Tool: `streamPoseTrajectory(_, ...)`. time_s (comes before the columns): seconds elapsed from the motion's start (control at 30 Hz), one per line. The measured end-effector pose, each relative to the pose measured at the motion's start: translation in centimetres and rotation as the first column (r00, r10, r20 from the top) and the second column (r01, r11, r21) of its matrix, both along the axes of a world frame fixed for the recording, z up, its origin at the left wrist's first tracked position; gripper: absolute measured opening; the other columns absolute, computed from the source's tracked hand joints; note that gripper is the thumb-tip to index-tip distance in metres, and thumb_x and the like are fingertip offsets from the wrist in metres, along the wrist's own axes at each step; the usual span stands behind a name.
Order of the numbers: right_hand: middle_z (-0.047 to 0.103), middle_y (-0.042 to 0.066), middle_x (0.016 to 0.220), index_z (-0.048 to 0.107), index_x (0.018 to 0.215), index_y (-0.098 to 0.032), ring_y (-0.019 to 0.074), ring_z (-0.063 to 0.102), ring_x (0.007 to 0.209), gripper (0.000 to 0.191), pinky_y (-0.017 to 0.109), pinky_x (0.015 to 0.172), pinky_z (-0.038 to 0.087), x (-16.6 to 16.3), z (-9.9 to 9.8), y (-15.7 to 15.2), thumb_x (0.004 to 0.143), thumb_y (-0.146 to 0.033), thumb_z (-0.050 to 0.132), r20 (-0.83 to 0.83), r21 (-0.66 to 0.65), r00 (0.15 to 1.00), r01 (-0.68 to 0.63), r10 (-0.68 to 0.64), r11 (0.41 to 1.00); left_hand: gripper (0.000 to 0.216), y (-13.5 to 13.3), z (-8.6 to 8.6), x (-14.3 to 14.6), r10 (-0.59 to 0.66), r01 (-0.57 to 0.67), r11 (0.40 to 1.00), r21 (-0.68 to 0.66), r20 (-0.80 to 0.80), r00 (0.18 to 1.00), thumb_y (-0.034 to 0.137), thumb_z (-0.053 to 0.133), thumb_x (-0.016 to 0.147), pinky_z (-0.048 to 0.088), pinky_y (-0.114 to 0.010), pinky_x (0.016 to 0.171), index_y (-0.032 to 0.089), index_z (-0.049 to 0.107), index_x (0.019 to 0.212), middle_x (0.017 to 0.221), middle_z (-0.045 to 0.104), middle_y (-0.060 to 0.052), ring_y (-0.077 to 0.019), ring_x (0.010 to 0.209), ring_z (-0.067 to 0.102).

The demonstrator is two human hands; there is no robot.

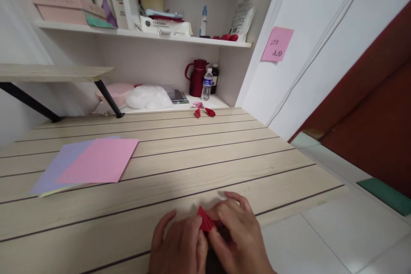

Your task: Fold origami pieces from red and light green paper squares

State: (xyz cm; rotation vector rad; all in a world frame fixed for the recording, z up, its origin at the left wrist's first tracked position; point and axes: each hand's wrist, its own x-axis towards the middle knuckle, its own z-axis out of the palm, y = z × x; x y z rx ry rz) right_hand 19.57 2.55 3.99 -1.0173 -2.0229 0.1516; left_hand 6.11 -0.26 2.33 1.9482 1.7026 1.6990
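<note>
From my remote seat, I see a small folded red paper (203, 221) at the near side of the bench (205, 162), pinched between the left hand (180, 239) and the right hand (239, 231), both closed narrowly on it. I judge it light, crisp and easily torn, best held gently along its folded side edges, sparing the point.

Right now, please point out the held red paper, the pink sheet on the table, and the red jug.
Held red paper (206, 220), head view: its folded middle.
Pink sheet (102, 160), head view: its middle.
Red jug (196, 78), head view: its body.
</note>
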Motion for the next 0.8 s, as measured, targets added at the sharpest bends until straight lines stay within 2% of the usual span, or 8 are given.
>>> streamPoseTrajectory(0.1, 0.066, -0.003, 0.074, 0.056, 0.08, -0.023, 0.0187, 0.062, 0.081, 0.015, 0.049, 0.103, 0.031, 0.1, 0.4, 0.2, 0.08, -0.008, 0.058, 0.048, -0.005, 0.997, 0.055, -0.055, 0.998, 0.023, 0.1, 0.2, -0.6, -0.013, 0.009, 1.0, -0.02, -0.232, 0.973, 0.01, 0.055, 0.081, 0.031, -0.037, 0.103, 0.028, 0.065, 0.091, 0.072, 0.072, 0.003, -0.0178, 0.068, 0.063)
streamPoseTrajectory(0.2, 0.069, -0.002, 0.081, 0.059, 0.08, -0.024, 0.0206, 0.062, 0.092, 0.013, 0.048, 0.106, 0.027, 0.2, 0.4, 0.4, 0.081, -0.012, 0.064, 0.062, -0.051, 0.996, 0.071, -0.068, 0.996, 0.016, 0.2, 0.6, -1.2, -0.03, 0.001, 0.996, -0.084, -0.339, 0.94, 0.016, 0.056, 0.084, 0.026, -0.041, 0.105, 0.028, 0.063, 0.089, 0.079, 0.073, 0.002, -0.0198, 0.076, 0.063)
streamPoseTrajectory(0.37, 0.066, -0.002, 0.083, 0.06, 0.08, -0.024, 0.0194, 0.061, 0.093, 0.018, 0.044, 0.105, 0.03, 0.5, 0.3, 0.8, 0.078, -0.007, 0.066, 0.056, -0.124, 0.998, 0.022, -0.015, 0.992, 0.015, 0.3, 1.1, -2.1, -0.027, -0.054, 0.982, -0.181, -0.416, 0.909, 0.018, 0.061, 0.082, 0.026, -0.049, 0.102, 0.029, 0.066, 0.091, 0.093, 0.072, -0.002, -0.0256, 0.09, 0.06)
streamPoseTrajectory(0.53, 0.065, -0.001, 0.085, 0.064, 0.088, -0.024, 0.0196, 0.06, 0.091, 0.012, 0.044, 0.102, 0.036, 1.3, 0.7, 1.1, 0.084, -0.016, 0.072, 0.021, -0.216, 0.992, -0.114, 0.121, 0.97, 0.018, 0.1, 0.7, -2.4, -0.018, -0.086, 0.979, -0.187, -0.493, 0.87, 0.019, 0.058, 0.086, 0.029, -0.049, 0.103, 0.031, 0.068, 0.094, 0.099, 0.071, -0.001, -0.025, 0.096, 0.059)
streamPoseTrajectory(0.67, 0.067, 0.001, 0.095, 0.066, 0.104, -0.026, 0.0199, 0.059, 0.091, 0.016, 0.042, 0.094, 0.042, 2.0, 0.6, 1.1, 0.09, -0.019, 0.067, -0.005, -0.159, 0.976, -0.215, 0.217, 0.964, 0.019, 0.0, 0.0, -3.2, -0.015, -0.073, 0.99, -0.12, -0.609, 0.793, 0.023, 0.056, 0.089, 0.036, -0.041, 0.096, 0.032, 0.068, 0.101, 0.101, 0.071, 0.001, -0.0227, 0.095, 0.059)
streamPoseTrajectory(0.8, 0.066, 0.005, 0.105, 0.066, 0.115, -0.027, 0.0237, 0.058, 0.098, 0.025, 0.044, 0.087, 0.046, 2.7, 0.0, 0.8, 0.092, -0.018, 0.064, 0.073, -0.084, 0.985, -0.149, 0.156, 0.985, 0.029, 0.3, -0.2, -4.3, -0.034, 0.006, 0.999, -0.042, -0.714, 0.699, 0.026, 0.062, 0.086, 0.035, -0.037, 0.096, 0.031, 0.065, 0.114, 0.104, 0.071, 0.003, -0.0196, 0.093, 0.06)
